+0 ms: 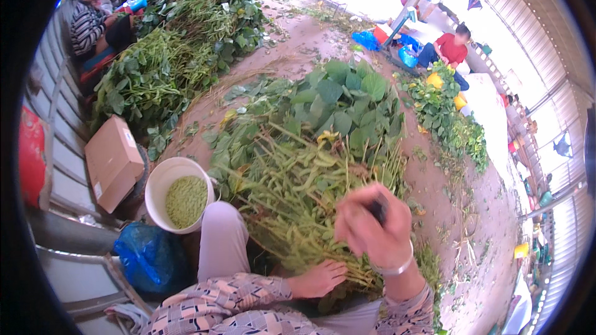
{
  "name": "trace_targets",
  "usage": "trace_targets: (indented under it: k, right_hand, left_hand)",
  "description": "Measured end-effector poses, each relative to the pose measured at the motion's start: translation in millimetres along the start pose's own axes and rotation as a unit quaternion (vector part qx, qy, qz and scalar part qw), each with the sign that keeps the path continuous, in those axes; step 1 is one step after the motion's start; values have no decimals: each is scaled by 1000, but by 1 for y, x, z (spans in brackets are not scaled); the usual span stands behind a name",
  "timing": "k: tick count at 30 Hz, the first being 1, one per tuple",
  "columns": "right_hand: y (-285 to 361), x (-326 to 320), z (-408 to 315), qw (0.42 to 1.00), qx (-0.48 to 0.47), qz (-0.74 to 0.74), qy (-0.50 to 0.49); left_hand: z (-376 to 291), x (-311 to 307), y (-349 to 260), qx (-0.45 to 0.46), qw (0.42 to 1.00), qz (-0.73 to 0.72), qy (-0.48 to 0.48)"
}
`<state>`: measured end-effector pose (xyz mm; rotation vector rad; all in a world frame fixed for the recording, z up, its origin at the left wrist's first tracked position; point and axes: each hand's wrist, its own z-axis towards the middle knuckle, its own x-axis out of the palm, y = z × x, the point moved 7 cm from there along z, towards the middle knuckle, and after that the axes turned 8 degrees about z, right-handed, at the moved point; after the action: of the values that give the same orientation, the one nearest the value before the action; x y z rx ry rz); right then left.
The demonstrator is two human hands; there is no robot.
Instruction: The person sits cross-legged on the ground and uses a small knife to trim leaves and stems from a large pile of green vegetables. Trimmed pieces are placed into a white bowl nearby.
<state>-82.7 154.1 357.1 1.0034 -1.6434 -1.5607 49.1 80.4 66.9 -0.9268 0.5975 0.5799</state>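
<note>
Cut soybean plants (298, 181), with green pods and broad leaves, lie in a heap across my lap and the floor before me. My left hand (319, 279) is low on the heap, its fingers closed over a bundle of stalks (363, 275). Above the right side of the heap my right hand (372, 223) is raised and blurred by motion. Its fingers are curled around a small dark object (378, 211), whose kind I cannot tell. By my left knee a white plastic bucket (155, 190) holds shelled green beans (186, 200).
An open cardboard box (111, 163) and a blue plastic bag (149, 256) stand at left. Another plant pile (186, 56) rises behind them, with a person in stripes (88, 23) beside it. A person in red (451, 49) sits by plants (433, 97) at right.
</note>
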Motion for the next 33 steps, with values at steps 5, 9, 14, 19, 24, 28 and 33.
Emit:
trace_targets:
  k: [5,9,14,19,24,28,33]
  right_hand:
    - [55,33,-96,905,-192,315,214]
    - [58,54,-147,816,-271,459,223]
    - [47,61,-184,741,-364,488,285]
    - [40,55,-211,810,-170,517,219]
    - [30,56,-213,764,-320,533,175]
    - [29,56,-226,772,-314,536,137]
    - [31,50,-222,714,-352,560,230]
  left_hand:
    - [-22,-6,-20,49,996,-34,71]
    - [-50,-27,-19,-40,996,-73,39]
    - [-73,-45,0,-173,978,-115,-35]
    - [-84,-71,36,-307,928,-159,-136]
    - [-80,-110,62,-280,941,5,-191]
    - [-41,-131,83,-202,961,130,-139]
    - [-34,-105,134,-231,948,165,141]
